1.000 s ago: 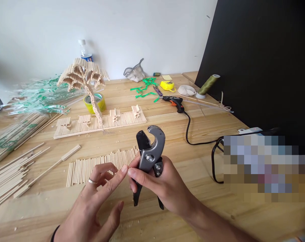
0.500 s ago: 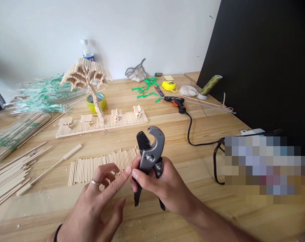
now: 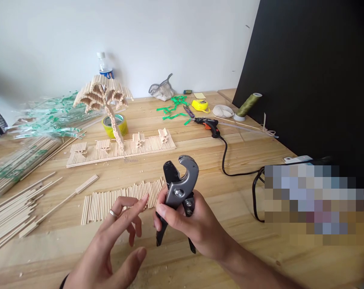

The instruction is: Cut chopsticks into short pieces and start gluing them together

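My right hand (image 3: 197, 224) is wrapped round the handles of a grey and black pipe cutter (image 3: 183, 184), held upright with its hooked jaw at the top and the jaws apart. Just left of it, my left hand (image 3: 112, 237) is open and holds nothing, its fingers spread. A ring is on one of its fingers. Behind the left hand lies a row of short wooden sticks (image 3: 109, 202) side by side on the table, partly hidden by both hands.
Farther back stands a tree-like stick model (image 3: 117, 132) on a flat stick base (image 3: 152, 146), before yellow tape (image 3: 121, 126). Long sticks (image 3: 13, 212) lie at left. A hot glue gun (image 3: 209, 125) with its black cord (image 3: 224, 156) lies to the right, near a yellow tape measure (image 3: 200, 106).
My left hand has drawn away from the right hand, its index finger no longer meeting the right fingers, and its thumb has spread outward. The pipe cutter stays in my right hand.
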Action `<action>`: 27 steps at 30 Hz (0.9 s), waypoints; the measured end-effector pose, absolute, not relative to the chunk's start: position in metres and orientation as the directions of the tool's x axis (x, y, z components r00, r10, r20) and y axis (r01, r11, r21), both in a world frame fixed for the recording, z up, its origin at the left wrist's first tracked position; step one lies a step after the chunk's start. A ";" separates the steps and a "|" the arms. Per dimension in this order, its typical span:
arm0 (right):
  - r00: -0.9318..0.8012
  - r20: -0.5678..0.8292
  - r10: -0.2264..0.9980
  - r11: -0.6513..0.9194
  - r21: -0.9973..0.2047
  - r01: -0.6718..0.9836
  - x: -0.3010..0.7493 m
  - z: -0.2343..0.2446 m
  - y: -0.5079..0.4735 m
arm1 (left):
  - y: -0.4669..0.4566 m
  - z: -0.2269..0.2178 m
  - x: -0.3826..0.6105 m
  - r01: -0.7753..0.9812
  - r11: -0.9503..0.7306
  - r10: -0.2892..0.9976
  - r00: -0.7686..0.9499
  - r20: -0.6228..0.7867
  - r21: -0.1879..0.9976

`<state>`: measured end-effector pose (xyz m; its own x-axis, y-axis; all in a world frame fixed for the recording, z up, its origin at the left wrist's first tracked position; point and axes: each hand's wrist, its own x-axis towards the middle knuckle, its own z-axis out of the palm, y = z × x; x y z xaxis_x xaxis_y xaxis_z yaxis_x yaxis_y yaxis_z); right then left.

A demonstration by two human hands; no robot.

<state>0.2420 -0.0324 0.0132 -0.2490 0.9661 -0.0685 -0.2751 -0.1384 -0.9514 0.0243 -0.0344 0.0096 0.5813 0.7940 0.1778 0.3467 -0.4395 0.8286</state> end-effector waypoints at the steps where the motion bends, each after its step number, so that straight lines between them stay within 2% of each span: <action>1: -0.251 -0.056 0.966 -0.125 -0.955 -0.267 0.243 0.013 -0.032 | -0.035 0.010 0.023 0.303 -0.382 0.795 0.590 0.143 0.873; 4: -0.252 -0.021 0.967 -0.087 -0.964 -0.251 0.245 0.012 -0.032 | -0.037 0.010 0.018 0.222 -0.262 0.798 0.597 0.081 0.939; 8: -0.242 -0.008 0.970 -0.062 -0.975 -0.214 0.245 0.013 -0.033 | -0.042 0.011 0.014 0.218 -0.230 0.808 0.586 0.061 0.948; 13: -0.232 -0.056 0.971 -0.110 -0.967 -0.229 0.242 0.016 -0.033 | -0.041 0.010 0.014 0.192 -0.187 0.784 0.620 0.029 0.963; 19: -0.203 -0.062 0.977 -0.114 -0.959 -0.258 0.241 0.014 -0.033 | -0.043 0.008 0.020 0.238 -0.326 0.807 0.574 0.138 0.915; 23: -0.190 -0.069 0.979 -0.119 -0.956 -0.267 0.240 0.011 -0.034 | -0.041 0.008 0.023 0.342 -0.467 0.791 0.574 0.213 0.815; 27: -0.189 -0.079 0.979 -0.125 -0.962 -0.245 0.240 0.011 -0.035 | -0.037 0.008 0.028 0.370 -0.569 0.755 0.588 0.289 0.734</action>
